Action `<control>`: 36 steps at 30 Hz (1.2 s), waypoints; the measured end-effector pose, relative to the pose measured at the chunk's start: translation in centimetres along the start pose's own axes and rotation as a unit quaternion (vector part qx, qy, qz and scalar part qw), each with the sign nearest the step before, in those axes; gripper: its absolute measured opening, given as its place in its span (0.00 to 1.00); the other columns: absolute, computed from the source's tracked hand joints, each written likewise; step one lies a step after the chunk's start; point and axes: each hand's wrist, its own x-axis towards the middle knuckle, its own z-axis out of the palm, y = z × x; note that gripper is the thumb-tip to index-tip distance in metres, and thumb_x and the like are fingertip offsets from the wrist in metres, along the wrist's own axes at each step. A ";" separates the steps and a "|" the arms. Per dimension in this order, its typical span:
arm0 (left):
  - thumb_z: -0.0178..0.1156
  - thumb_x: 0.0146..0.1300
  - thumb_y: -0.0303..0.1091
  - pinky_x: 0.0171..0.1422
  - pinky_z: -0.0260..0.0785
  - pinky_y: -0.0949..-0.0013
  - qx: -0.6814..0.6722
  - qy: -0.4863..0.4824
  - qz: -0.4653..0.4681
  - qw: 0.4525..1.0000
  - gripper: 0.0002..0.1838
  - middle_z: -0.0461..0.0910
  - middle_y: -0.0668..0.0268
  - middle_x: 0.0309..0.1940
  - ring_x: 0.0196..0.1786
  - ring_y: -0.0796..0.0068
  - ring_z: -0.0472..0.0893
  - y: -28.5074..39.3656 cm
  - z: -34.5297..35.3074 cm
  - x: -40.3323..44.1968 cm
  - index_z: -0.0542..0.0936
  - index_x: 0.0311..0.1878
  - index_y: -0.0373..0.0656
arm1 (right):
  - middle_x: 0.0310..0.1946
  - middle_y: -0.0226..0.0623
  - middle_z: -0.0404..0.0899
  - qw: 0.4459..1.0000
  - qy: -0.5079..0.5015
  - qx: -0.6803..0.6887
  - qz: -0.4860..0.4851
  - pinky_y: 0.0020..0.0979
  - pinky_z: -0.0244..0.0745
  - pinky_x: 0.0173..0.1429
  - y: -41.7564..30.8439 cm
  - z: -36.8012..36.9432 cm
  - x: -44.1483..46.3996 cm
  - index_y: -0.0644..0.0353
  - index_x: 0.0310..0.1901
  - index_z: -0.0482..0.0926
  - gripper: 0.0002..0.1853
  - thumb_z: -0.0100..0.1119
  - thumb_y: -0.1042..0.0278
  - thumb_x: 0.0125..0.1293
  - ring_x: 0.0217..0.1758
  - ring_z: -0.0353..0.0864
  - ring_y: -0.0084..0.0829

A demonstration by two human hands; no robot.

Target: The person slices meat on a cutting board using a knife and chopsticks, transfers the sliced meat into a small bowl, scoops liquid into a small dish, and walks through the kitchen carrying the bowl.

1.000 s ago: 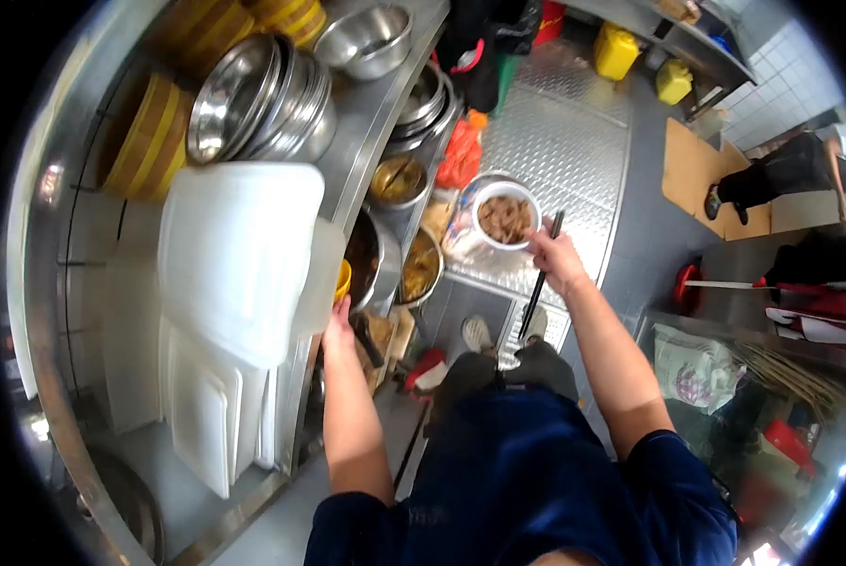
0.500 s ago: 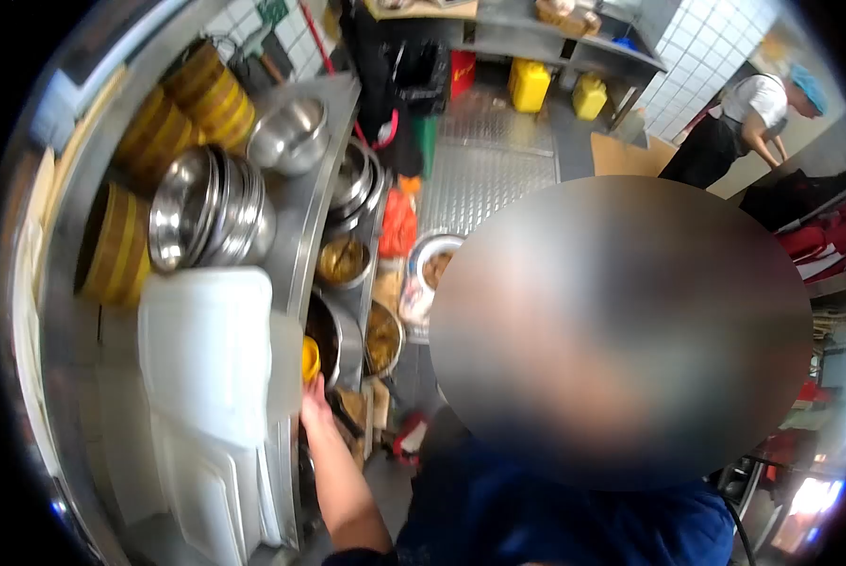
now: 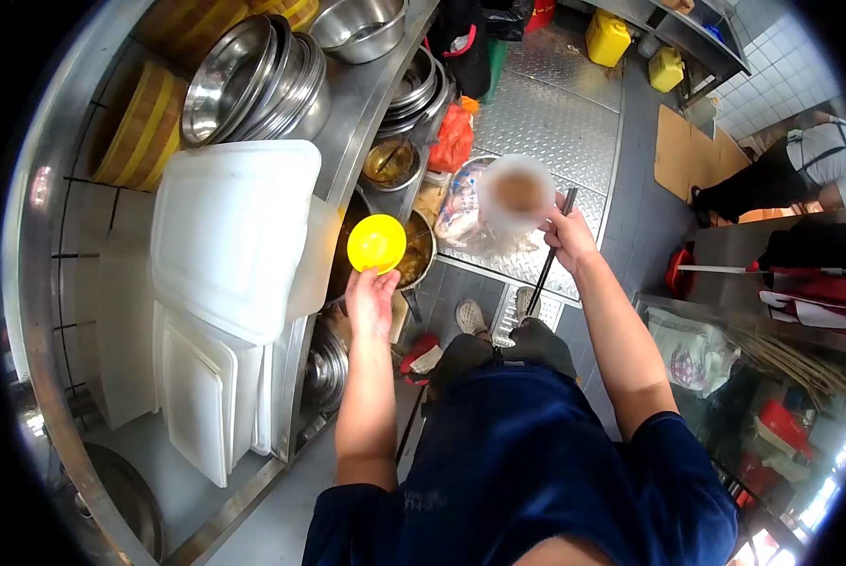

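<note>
Pinched at its rim, a yellow bowl is in my left hand, over the pots on the lower shelf. My right hand grips a white bowl with brown food in it, blurred in this view. Dark chopsticks are in the same hand and point down toward my shoes. Beneath the yellow bowl, a metal pot with brownish contents is partly covered. A smaller metal bowl with a utensil in it stands beyond.
Stacked metal bowls and white plastic containers fill the left shelf. A red bag and a filled clear bag lie ahead. Yellow jugs stand farther off. A person bends at the right.
The yellow bowl in my left hand has come out from the shelf's edge toward the middle. After tilting up and away, the view points down again. The person at the right leans over further.
</note>
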 end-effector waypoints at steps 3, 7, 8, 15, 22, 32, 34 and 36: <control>0.55 0.70 0.22 0.55 0.81 0.58 -0.060 -0.052 -0.017 0.997 0.19 0.82 0.55 0.54 0.49 0.63 0.85 1.8 4.3 -1.2 0.73 0.64 0.37 | 0.48 0.33 0.83 1.000 0.006 -0.003 -0.001 0.17 0.54 0.22 -0.8 0.2 -0.9 0.65 0.74 0.64 0.32 0.63 0.71 0.72 0.45 0.88 0.24; 0.55 0.71 0.22 0.60 0.80 0.56 -0.066 -0.082 0.021 0.994 0.20 0.81 0.54 0.56 0.53 0.62 0.84 3.7 9.3 -0.3 0.72 0.64 0.37 | 0.48 0.34 0.84 1.000 -0.002 -0.014 -0.009 0.15 0.54 0.22 -2.0 -0.1 -1.2 0.63 0.72 0.66 0.28 0.62 0.71 0.72 0.42 0.88 0.22; 0.55 0.71 0.22 0.61 0.79 0.55 -0.075 -0.072 0.032 0.994 0.20 0.80 0.55 0.57 0.54 0.62 0.84 4.1 10.5 0.0 0.72 0.64 0.37 | 0.45 0.30 0.83 1.000 0.012 -0.013 -0.006 0.15 0.53 0.21 -2.3 -0.1 -1.3 0.62 0.69 0.69 0.25 0.62 0.71 0.72 0.37 0.82 0.18; 0.55 0.73 0.24 0.67 0.80 0.51 -0.167 0.027 0.122 0.978 0.19 0.78 0.50 0.54 0.55 0.57 0.82 5.7 15.6 5.2 0.68 0.65 0.30 | 0.43 0.31 0.84 0.999 -0.023 -0.048 -0.004 0.15 0.55 0.23 -6.1 -2.7 0.3 0.61 0.66 0.74 0.24 0.64 0.70 0.70 0.31 0.75 0.13; 0.54 0.79 0.32 0.64 0.84 0.58 -0.179 0.176 0.173 0.952 0.20 0.76 0.49 0.54 0.54 0.58 0.80 6.6 16.1 11.0 0.68 0.65 0.26 | 0.43 0.28 0.83 0.994 -0.077 -0.075 0.025 0.15 0.52 0.22 -12.4 -6.9 3.3 0.61 0.62 0.78 0.22 0.66 0.70 0.67 0.38 0.80 0.14; 0.61 0.76 0.50 0.70 0.78 0.55 -0.180 0.209 0.229 0.934 0.43 0.56 0.40 0.73 0.66 0.49 0.74 5.0 20.2 6.3 0.53 0.78 0.30 | 0.49 0.30 0.85 0.983 -0.131 -0.114 0.054 0.16 0.54 0.25 -19.0 -12.0 7.8 0.60 0.67 0.75 0.27 0.67 0.70 0.66 0.45 0.85 0.19; 0.60 0.76 0.45 0.69 0.78 0.54 -0.195 0.230 0.204 0.931 0.41 0.56 0.39 0.73 0.66 0.49 0.76 3.1 21.5 5.2 0.51 0.80 0.33 | 0.47 0.29 0.85 0.982 -0.141 -0.115 0.057 0.18 0.54 0.27 -19.8 -12.3 8.3 0.59 0.66 0.77 0.28 0.71 0.66 0.64 0.46 0.85 0.21; 0.60 0.75 0.36 0.68 0.78 0.54 -0.058 0.204 0.148 0.966 0.34 0.69 0.44 0.66 0.62 0.53 0.79 -0.3 23.0 4.2 0.59 0.76 0.32 | 0.47 0.29 0.85 0.982 -0.148 -0.106 0.059 0.19 0.54 0.27 -20.1 -12.4 8.7 0.58 0.66 0.77 0.28 0.72 0.66 0.64 0.44 0.85 0.20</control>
